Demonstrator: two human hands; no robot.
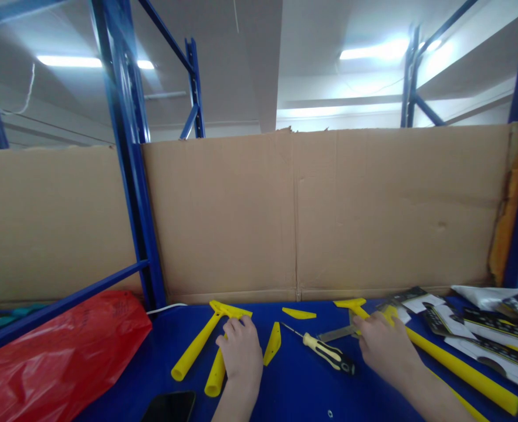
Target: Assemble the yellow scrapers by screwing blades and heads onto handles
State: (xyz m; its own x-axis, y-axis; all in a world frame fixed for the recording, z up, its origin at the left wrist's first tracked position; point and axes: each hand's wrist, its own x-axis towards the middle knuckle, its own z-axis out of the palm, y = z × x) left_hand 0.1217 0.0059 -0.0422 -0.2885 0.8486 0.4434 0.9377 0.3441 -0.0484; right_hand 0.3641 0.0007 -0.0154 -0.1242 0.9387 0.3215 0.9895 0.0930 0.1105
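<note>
My left hand is curled over a yellow T-shaped handle, its hollow end pointing toward me. Just left of it lies a second yellow T-shaped handle. My right hand is closed around the head end of a long yellow handle; its fingers partly hide that end. Between my hands are two flat yellow plates, one at the back and one nearer. A screwdriver with a cream and black grip lies beside a flat translucent strip near my right fingers.
Packaged items with black and white cards are heaped on the right. At left lies a red plastic bag. A dark phone and a small nut are near the front. Cardboard and blue posts rise behind the blue surface.
</note>
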